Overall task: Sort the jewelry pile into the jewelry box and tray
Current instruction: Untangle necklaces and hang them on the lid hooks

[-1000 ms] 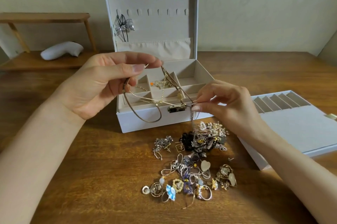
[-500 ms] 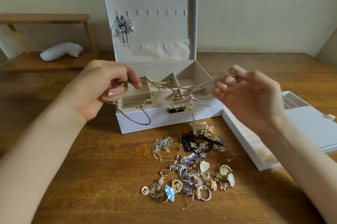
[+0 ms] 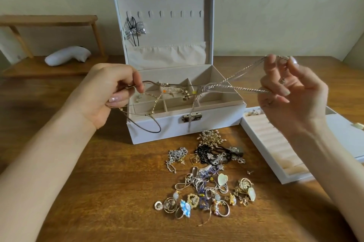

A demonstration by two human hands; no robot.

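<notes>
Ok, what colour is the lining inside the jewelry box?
Cream beige lining, clearest in the head view.

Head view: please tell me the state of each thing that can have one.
jewelry box: open, lid upright.
tangled necklaces: stretched between both hands above the box.
left hand: grips one end.
right hand: pinches the other end.
jewelry pile: loose on the table, unsorted.
tray: on the table, right of the box.
butterfly pendant: hangs from a lid hook.

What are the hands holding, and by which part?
A tangle of necklaces, stretched over the open jewelry box: the left hand grips the brown cord and gold chain end, the right hand pinches the silver chain strands.
</notes>
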